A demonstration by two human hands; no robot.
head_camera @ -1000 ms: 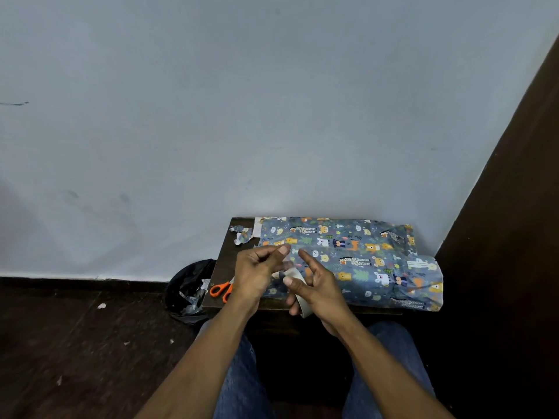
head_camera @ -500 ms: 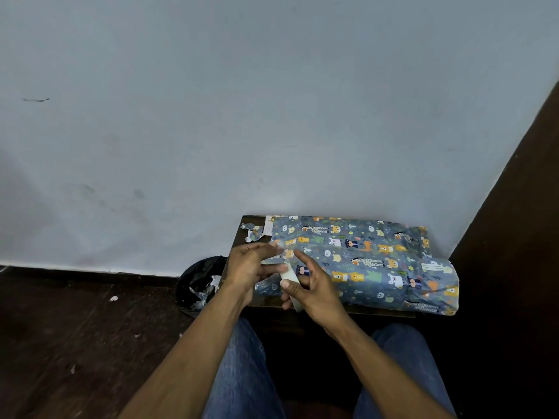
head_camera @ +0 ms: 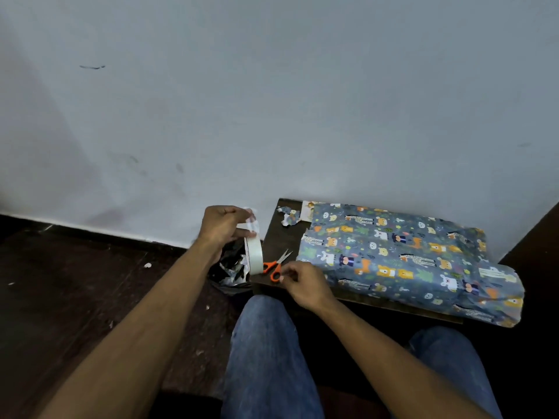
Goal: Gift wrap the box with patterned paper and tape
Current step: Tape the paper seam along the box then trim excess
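Head view, single frame. The wrapped box [head_camera: 405, 258] lies flat on a small dark table [head_camera: 279, 237] at centre right of the frame, pushed against the pale wall. The box is covered in blue paper printed with cartoon animals; its right end overhangs the table edge, and the paper there looks crumpled and loosely folded.

Left hand [head_camera: 222, 226], at frame centre and left of the table, is curled around a roll of clear tape [head_camera: 253, 255]. The roll hangs below the fingers, and a short pulled-out strip is pinched at the fingertips above it.

Right hand [head_camera: 304, 284] sits at the near left corner of the table, fingers curled, fingertips at the orange handles of the scissors [head_camera: 276, 266]. Cannot tell whether it actually grips them or only touches. The scissors lie on the table with blades pointing up and right, toward the box.

A torn scrap of the same paper [head_camera: 289, 215] lies at the far left corner of the table. A black bag with paper waste [head_camera: 231, 272] sits on the floor just left of the table, partly behind the tape roll. Blue jeans at bottom centre.
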